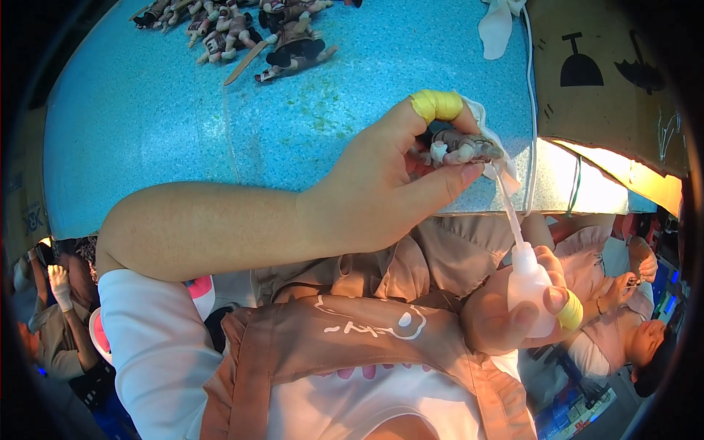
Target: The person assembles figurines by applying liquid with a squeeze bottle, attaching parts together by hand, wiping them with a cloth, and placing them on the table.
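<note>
My left hand (411, 169) reaches across the blue table and pinches a small figurine (467, 149) between thumb and fingers; yellow tape wraps one finger. The figurine lies sideways, its lower part hidden by the hand. Closed around a soft white squeeze bottle (529, 293), my right hand (506, 315) sits below it, also with yellow tape on a finger. From the bottle a long thin nozzle points up, its tip at or very near the figurine's right end; I cannot tell whether they touch. A white cloth (506, 165) hangs just behind the figurine.
Several similar figurines (235, 33) lie piled at the table's far side, with a flat wooden stick (246, 63) beside them. A white cable (531, 110) runs down the right of the blue table (147, 117). A cardboard box (609, 66) stands right. Other people sit at both sides.
</note>
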A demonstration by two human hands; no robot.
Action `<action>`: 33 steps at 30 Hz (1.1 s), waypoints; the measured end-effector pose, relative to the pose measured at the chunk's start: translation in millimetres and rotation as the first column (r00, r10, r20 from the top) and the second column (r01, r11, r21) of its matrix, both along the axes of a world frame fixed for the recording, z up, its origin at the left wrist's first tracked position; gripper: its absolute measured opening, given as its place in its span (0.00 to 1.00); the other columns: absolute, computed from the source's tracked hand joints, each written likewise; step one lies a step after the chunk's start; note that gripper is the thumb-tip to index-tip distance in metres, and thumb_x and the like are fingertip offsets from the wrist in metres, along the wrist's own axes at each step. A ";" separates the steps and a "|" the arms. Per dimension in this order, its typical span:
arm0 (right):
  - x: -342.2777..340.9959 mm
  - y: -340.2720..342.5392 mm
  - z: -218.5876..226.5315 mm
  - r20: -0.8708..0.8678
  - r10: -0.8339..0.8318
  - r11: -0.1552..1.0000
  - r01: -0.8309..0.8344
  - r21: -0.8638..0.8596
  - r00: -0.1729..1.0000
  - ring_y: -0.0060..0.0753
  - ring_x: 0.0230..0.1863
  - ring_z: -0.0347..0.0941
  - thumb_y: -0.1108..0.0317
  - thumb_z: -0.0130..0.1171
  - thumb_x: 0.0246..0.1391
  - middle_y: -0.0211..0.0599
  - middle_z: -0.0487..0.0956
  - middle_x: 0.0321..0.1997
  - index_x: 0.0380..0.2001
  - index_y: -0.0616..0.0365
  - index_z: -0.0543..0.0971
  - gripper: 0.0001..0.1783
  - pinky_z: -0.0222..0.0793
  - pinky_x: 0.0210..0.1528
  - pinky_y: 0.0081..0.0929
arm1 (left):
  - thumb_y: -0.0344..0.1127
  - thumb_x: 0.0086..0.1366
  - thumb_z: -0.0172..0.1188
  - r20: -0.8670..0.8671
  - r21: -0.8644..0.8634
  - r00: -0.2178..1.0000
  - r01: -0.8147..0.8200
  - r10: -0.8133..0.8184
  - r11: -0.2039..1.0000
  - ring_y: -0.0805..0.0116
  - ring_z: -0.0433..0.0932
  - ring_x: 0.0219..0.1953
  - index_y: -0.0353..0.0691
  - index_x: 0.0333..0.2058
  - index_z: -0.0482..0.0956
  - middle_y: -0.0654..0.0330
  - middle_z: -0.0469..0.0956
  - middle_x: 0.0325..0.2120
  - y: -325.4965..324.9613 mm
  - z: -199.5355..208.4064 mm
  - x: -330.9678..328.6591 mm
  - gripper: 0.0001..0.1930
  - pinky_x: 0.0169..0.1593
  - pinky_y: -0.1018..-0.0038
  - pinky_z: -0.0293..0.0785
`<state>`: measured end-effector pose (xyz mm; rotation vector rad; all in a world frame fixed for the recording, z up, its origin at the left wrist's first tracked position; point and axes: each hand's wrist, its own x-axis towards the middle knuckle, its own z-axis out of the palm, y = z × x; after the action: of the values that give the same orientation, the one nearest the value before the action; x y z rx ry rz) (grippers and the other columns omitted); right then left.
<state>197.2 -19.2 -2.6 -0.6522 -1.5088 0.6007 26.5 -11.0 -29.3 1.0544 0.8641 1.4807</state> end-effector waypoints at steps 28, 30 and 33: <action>3.0 2.4 -1.6 -0.216 -0.120 0.983 0.086 -0.161 0.969 0.31 0.28 0.66 0.65 0.60 0.45 0.37 0.72 0.29 0.39 0.61 0.67 0.19 0.65 0.33 0.28 | 0.22 0.61 0.51 0.016 -0.028 0.994 0.108 -0.107 0.994 0.74 0.68 0.46 0.38 0.49 0.59 0.57 0.66 0.46 0.8 3.8 -6.2 0.19 0.49 0.77 0.68; 6.8 17.1 4.9 -0.113 -0.091 0.947 0.051 -0.316 0.989 0.33 0.34 0.72 0.65 0.60 0.47 0.47 0.74 0.38 0.44 0.68 0.66 0.25 0.69 0.42 0.27 | 0.22 0.61 0.51 -0.017 -0.014 0.993 0.114 -0.114 0.993 0.75 0.69 0.45 0.39 0.49 0.59 0.57 0.67 0.46 0.4 5.0 -7.8 0.19 0.46 0.78 0.69; 5.6 38.3 0.0 -0.037 -0.055 0.842 0.027 -0.539 0.998 0.30 0.33 0.72 0.81 0.55 0.48 0.44 0.74 0.38 0.44 0.70 0.68 0.18 0.68 0.40 0.22 | 0.25 0.61 0.52 -0.073 -0.056 0.991 0.107 -0.111 0.993 0.75 0.70 0.41 0.40 0.49 0.60 0.57 0.68 0.44 0.7 13.2 -4.1 0.18 0.39 0.80 0.70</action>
<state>202.8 19.1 -2.7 -1.0891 -1.2711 1.0190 22.4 -10.3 -16.1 1.1073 0.8795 1.3271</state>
